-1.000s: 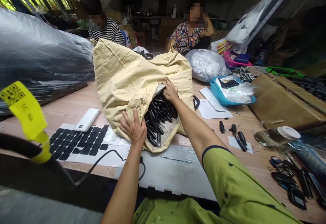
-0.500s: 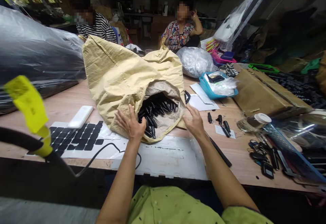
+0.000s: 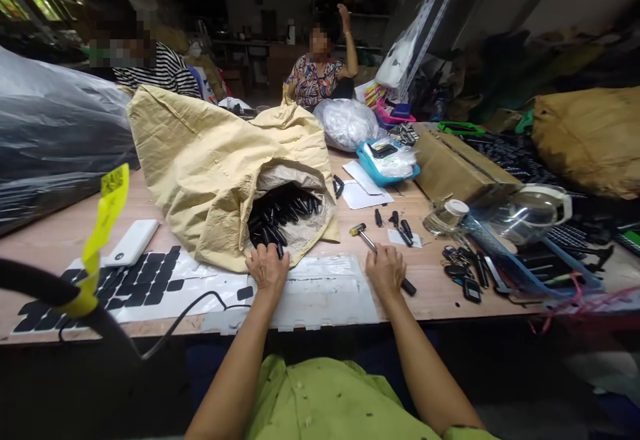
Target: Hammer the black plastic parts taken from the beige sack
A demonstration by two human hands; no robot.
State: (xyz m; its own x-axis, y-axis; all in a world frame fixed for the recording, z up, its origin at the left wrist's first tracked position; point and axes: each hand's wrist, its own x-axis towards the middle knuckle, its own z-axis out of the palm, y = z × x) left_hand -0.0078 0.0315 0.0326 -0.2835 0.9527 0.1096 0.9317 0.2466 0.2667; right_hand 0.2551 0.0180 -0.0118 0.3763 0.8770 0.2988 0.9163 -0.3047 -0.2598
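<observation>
A pale yellow cloth sack lies on its side, its mouth turned toward me. Inside the mouth is a heap of small black tapered pieces. My left hand is closed over the near lip of the sack, fingertips against the black pieces. To the right, my right hand is wrapped round a small hammer, whose yellowish head points away from me and whose dark grip end shows below the hand. Between my hands lies a whitish flat sheet at the table edge.
A sheet of black pads and a white power bank lie left. Right are loose black pieces, keys, a blue tray and a cardboard box. Two people sit across the table; a yellow-tagged cable hangs front left.
My right hand has left the sack's right edge and closed on the hammer. My left hand has shifted to the near lip, its fingers now curled. The view has turned right.
</observation>
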